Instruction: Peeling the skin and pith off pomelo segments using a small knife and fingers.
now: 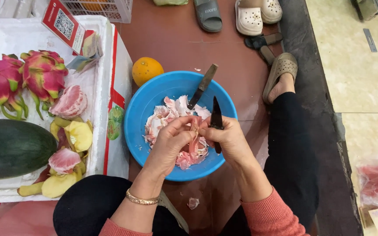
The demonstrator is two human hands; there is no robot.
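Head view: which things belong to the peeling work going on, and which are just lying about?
In use: left hand and right hand on a pink pomelo segment; small knife in the right hand; blue basin of peelings; second knife.

Lying about: orange, dragon fruits, watermelon, sandals.

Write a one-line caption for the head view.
Both hands peel a pink pomelo segment over a blue bowl.

Round blue plastic basin point(138, 114), smooth, glossy; dark metal knife blade point(216, 114), matt; white foam box point(103, 52), rough, matt.
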